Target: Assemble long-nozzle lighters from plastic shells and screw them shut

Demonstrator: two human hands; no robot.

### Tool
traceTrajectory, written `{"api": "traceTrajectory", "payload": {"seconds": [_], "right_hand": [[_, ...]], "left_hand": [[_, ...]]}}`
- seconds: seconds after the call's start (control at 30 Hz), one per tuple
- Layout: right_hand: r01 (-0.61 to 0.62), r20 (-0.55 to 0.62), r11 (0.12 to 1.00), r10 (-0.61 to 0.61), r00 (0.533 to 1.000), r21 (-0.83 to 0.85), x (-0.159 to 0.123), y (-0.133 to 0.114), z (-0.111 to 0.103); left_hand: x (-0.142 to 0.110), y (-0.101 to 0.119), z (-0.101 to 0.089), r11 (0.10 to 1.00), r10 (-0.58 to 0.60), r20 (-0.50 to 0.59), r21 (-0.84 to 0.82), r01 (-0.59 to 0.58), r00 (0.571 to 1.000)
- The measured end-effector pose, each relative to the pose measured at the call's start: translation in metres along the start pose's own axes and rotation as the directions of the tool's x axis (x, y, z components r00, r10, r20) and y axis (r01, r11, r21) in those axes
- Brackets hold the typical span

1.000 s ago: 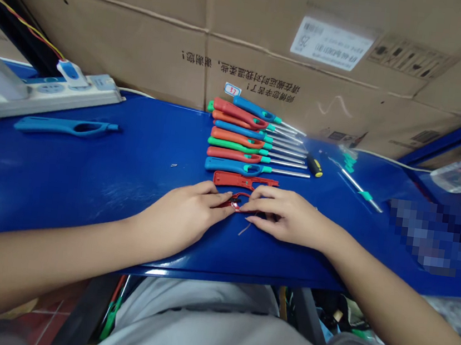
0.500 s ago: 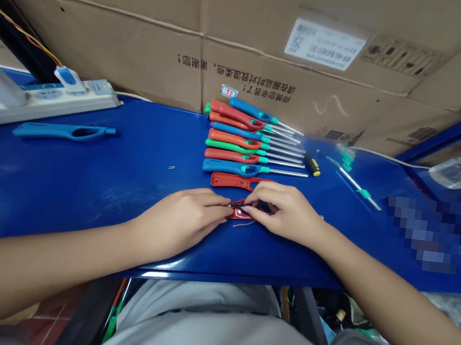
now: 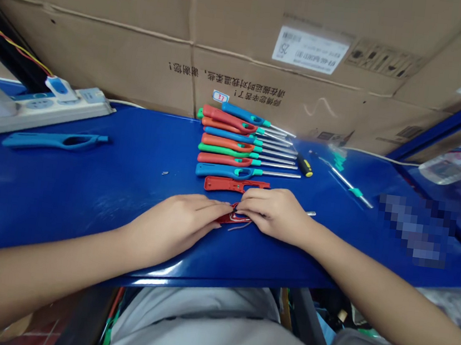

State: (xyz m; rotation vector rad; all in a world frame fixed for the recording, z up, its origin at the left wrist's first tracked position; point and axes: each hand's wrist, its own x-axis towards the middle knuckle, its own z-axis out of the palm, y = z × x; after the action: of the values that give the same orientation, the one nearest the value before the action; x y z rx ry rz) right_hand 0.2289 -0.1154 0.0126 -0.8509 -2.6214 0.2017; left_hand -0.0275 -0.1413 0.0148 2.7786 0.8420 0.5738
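Observation:
A red lighter half-shell (image 3: 225,218) lies on the blue table before me, with thin wires (image 3: 241,225) and dark parts in it. My left hand (image 3: 180,225) is closed on its left end, fingertips pressed together along the shell. From the right, my right hand (image 3: 275,216) pinches at the wiring inside it; the exact part between the fingertips is hidden. A metal tube end (image 3: 312,213) pokes out beyond my right hand. Just behind lies the matching red half-shell (image 3: 223,185), open side up.
Several assembled lighters (image 3: 223,159) lie in a stack behind. A black-and-yellow screwdriver (image 3: 306,166) and a loose metal tube (image 3: 344,183) are to the right. At left are a blue shell (image 3: 49,142), small pins (image 3: 165,173) and a power strip (image 3: 36,109). Cardboard boxes (image 3: 145,44) form the back.
My right hand has shifted slightly over the red shell, and more of the metal tube shows past it. The whole view has moved a little; both hands stay at the shell.

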Motion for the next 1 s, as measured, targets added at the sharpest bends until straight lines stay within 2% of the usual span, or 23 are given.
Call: {"api": "traceTrajectory", "payload": {"seconds": [0.2, 0.3, 0.37, 0.43, 0.5, 0.57, 0.63, 0.67, 0.73, 0.77, 0.87, 0.93, 1.0], "right_hand": [[0.053, -0.035, 0.998, -0.055, 0.998, -0.046, 0.000, 0.001, -0.006], [0.130, -0.114, 0.989, -0.137, 0.984, -0.071, 0.000, 0.005, -0.011], [0.136, -0.195, 0.985, -0.154, 0.969, -0.104, 0.000, 0.011, -0.015], [0.079, -0.292, 0.987, -0.116, 0.949, -0.137, 0.000, 0.021, -0.022], [-0.065, -0.398, 0.985, -0.004, 0.917, -0.161, -0.002, 0.034, -0.032], [-0.305, -0.495, 0.937, 0.185, 0.849, -0.172, -0.004, 0.050, -0.044], [-0.586, -0.539, 0.789, 0.418, 0.732, -0.185, -0.010, 0.068, -0.058], [-0.714, -0.535, 0.675, 0.541, 0.649, -0.184, -0.013, 0.077, -0.065], [-0.896, -0.477, 0.406, 0.760, 0.441, -0.181, -0.023, 0.094, -0.078], [-0.928, -0.459, 0.330, 0.807, 0.372, -0.172, -0.029, 0.103, -0.084], [-0.972, -0.380, 0.181, 0.897, 0.227, -0.153, -0.046, 0.125, -0.096], [-0.983, -0.320, 0.111, 0.935, 0.153, -0.146, -0.055, 0.137, -0.100], [-0.988, -0.290, 0.069, 0.951, 0.107, -0.139, -0.061, 0.146, -0.101]], "left_hand": [[0.002, 0.004, -0.004, 0.998, 0.016, 0.052, 0.067, -0.019, 0.999], [0.000, 0.005, -0.002, 0.987, 0.016, 0.064, 0.161, -0.027, 0.998], [-0.001, 0.004, -0.001, 0.986, 0.000, 0.061, 0.167, -0.010, 0.998], [-0.002, 0.002, -0.001, 0.993, -0.044, 0.046, 0.112, 0.039, 0.998], [-0.001, -0.002, -0.002, 0.995, -0.096, 0.051, 0.037, 0.094, 0.994], [0.001, -0.006, -0.004, 0.993, -0.112, 0.080, -0.021, 0.114, 0.990], [0.002, -0.009, -0.006, 0.993, -0.091, 0.099, -0.059, 0.097, 0.991], [0.003, -0.011, -0.006, 0.994, -0.074, 0.102, -0.072, 0.081, 0.992], [0.003, -0.012, -0.008, 0.996, -0.046, 0.097, -0.078, 0.053, 0.994], [0.003, -0.013, -0.009, 0.996, -0.038, 0.094, -0.073, 0.045, 0.995], [0.004, -0.014, -0.012, 0.998, -0.034, 0.081, -0.044, 0.038, 0.996], [0.005, -0.014, -0.014, 0.999, -0.030, 0.064, -0.018, 0.031, 0.998], [0.007, -0.014, -0.016, 1.000, -0.023, 0.045, 0.008, 0.023, 0.999]]}}
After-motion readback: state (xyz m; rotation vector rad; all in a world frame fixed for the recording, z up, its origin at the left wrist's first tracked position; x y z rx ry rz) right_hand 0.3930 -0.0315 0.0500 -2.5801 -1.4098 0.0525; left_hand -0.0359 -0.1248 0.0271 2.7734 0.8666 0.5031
